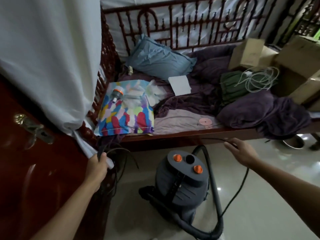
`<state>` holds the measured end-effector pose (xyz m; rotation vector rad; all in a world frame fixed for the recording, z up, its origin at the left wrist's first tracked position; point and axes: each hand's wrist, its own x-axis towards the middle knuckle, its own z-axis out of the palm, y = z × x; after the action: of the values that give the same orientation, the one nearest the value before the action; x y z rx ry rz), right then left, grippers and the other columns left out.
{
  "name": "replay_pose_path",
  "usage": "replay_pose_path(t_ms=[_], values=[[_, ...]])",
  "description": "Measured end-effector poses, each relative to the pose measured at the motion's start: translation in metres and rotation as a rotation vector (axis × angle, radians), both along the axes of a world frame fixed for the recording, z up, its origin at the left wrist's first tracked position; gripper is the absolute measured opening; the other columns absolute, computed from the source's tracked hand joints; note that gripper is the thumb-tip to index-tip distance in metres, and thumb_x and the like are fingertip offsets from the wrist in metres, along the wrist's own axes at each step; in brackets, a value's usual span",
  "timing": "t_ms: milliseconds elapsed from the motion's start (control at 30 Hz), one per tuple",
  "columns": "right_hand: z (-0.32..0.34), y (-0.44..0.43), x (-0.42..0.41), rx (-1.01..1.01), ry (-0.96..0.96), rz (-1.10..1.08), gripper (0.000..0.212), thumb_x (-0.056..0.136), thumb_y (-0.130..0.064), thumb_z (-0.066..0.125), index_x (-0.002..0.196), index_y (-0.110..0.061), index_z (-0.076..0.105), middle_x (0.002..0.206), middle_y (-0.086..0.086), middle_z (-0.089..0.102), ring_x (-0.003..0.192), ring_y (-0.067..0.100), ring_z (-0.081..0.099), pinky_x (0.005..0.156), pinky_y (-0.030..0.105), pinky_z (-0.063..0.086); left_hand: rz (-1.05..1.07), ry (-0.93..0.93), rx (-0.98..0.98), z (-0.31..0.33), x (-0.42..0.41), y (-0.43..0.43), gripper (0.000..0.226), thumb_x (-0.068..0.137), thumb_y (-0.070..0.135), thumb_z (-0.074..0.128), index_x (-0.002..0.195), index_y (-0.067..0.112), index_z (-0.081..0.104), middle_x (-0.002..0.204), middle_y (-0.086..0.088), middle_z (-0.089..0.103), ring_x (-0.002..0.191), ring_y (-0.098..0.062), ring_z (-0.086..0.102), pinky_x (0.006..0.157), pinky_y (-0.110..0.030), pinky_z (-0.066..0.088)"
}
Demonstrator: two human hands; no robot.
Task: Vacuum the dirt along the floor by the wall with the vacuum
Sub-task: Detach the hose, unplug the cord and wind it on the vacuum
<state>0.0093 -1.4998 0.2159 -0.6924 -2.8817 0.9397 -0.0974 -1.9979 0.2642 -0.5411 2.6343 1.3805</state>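
Note:
A grey canister vacuum (181,186) with two orange knobs stands on the pale tiled floor (259,213) in front of the bed. Its grey hose (213,193) loops round its right side and front. My left hand (97,168) grips a bundle of black power cord (117,170) at the bed's corner, by the white curtain. My right hand (241,151) is stretched out to the right and holds a strand of the same cord, which runs taut along the bed's edge and hangs down past my wrist.
A dark red wooden bed (190,135) with a railed headboard fills the back, strewn with purple bedding, pillows and cardboard boxes (294,63). A red door (26,153) with a brass handle is at the left. A metal bowl (292,142) sits on the floor under the bed's right end.

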Motion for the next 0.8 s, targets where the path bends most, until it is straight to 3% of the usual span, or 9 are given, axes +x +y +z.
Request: replay_pose_path(t_ms=[100, 200, 300, 400, 533, 633, 700, 767, 800], values=[[0.017, -0.04, 0.012, 0.028, -0.007, 0.104, 0.031, 0.094, -0.047, 0.053, 0.081, -0.022, 0.066, 0.069, -0.007, 0.064, 0.067, 0.016, 0.06, 0.059, 0.031, 0.045, 0.01, 0.003, -0.023, 0.002, -0.025, -0.02, 0.039, 0.101, 0.03, 0.046, 0.1, -0.006, 0.059, 0.076, -0.018, 0.056, 0.083, -0.049, 0.062, 0.064, -0.04, 0.042], [0.042, -0.087, 0.016, 0.064, -0.276, 0.327, 0.032, 0.094, -0.05, 0.054, 0.078, -0.028, 0.07, 0.075, -0.009, 0.067, 0.071, 0.007, 0.062, 0.067, 0.032, 0.051, -0.117, -0.03, 0.091, 0.002, -0.036, -0.007, 0.033, 0.103, 0.027, 0.044, 0.096, -0.004, 0.055, 0.063, -0.009, 0.048, 0.052, -0.027, 0.05, 0.054, -0.033, 0.035], [0.072, -0.131, 0.01, -0.058, -0.354, 0.502, 0.029, 0.094, -0.05, 0.056, 0.069, -0.041, 0.068, 0.065, -0.026, 0.062, 0.064, -0.005, 0.057, 0.061, 0.018, 0.042, -0.366, -0.056, 0.211, 0.005, -0.034, 0.025, 0.018, 0.104, 0.022, 0.042, 0.094, 0.011, 0.052, 0.051, -0.003, 0.056, 0.037, -0.015, 0.047, 0.039, -0.024, 0.034], [0.093, -0.164, -0.001, -0.229, -0.272, 0.598, 0.025, 0.096, -0.04, 0.058, 0.076, -0.033, 0.07, 0.06, -0.021, 0.055, 0.058, -0.001, 0.049, 0.057, 0.014, 0.037, -0.595, -0.165, 0.333, 0.012, -0.021, 0.063, 0.013, 0.106, 0.021, 0.038, 0.103, 0.025, 0.05, 0.069, -0.008, 0.073, 0.056, -0.02, 0.066, 0.046, -0.023, 0.043], [0.101, -0.177, -0.008, -0.408, -0.087, 0.487, 0.026, 0.097, -0.031, 0.06, 0.073, -0.038, 0.067, 0.056, -0.017, 0.056, 0.054, -0.002, 0.049, 0.057, 0.012, 0.037, -0.772, -0.37, 0.463, 0.018, 0.006, 0.105, 0.02, 0.106, 0.022, 0.036, 0.108, 0.015, 0.054, 0.084, -0.02, 0.074, 0.079, -0.032, 0.07, 0.071, -0.035, 0.05], [0.094, -0.167, 0.002, -0.504, -0.003, 0.317, 0.03, 0.095, -0.031, 0.063, 0.066, -0.036, 0.069, 0.06, 0.001, 0.053, 0.058, 0.014, 0.048, 0.052, 0.025, 0.04, -0.892, -0.482, 0.515, 0.016, 0.021, 0.125, 0.025, 0.106, 0.023, 0.035, 0.106, 0.007, 0.055, 0.073, -0.023, 0.069, 0.066, -0.031, 0.066, 0.064, -0.034, 0.051], [0.086, -0.157, 0.014, -0.503, -0.017, 0.286, 0.02, 0.092, -0.03, 0.067, 0.072, -0.027, 0.071, 0.064, 0.01, 0.057, 0.06, 0.015, 0.05, 0.057, 0.033, 0.041, -0.926, -0.546, 0.554, 0.012, 0.029, 0.136, 0.023, 0.105, 0.024, 0.038, 0.096, 0.006, 0.049, 0.057, -0.012, 0.056, 0.049, -0.024, 0.052, 0.059, -0.034, 0.048], [0.075, -0.147, 0.027, -0.44, -0.047, 0.253, 0.017, 0.081, -0.03, 0.079, 0.091, -0.02, 0.071, 0.074, -0.009, 0.06, 0.063, -0.001, 0.049, 0.062, 0.028, 0.041, -0.982, -0.607, 0.553, 0.009, 0.036, 0.15, 0.021, 0.105, 0.025, 0.038, 0.09, 0.012, 0.043, 0.051, -0.001, 0.038, 0.04, -0.014, 0.031, 0.046, -0.028, 0.038], [0.069, -0.141, 0.033, -0.377, -0.054, 0.218, 0.043, 0.074, -0.033, 0.085, 0.111, -0.022, 0.066, 0.09, -0.013, 0.06, 0.072, -0.004, 0.051, 0.07, 0.025, 0.043, -1.019, -0.642, 0.542, 0.009, 0.039, 0.156, 0.024, 0.105, 0.027, 0.038, 0.086, 0.014, 0.041, 0.05, 0.001, 0.033, 0.04, -0.012, 0.025, 0.042, -0.025, 0.031]])
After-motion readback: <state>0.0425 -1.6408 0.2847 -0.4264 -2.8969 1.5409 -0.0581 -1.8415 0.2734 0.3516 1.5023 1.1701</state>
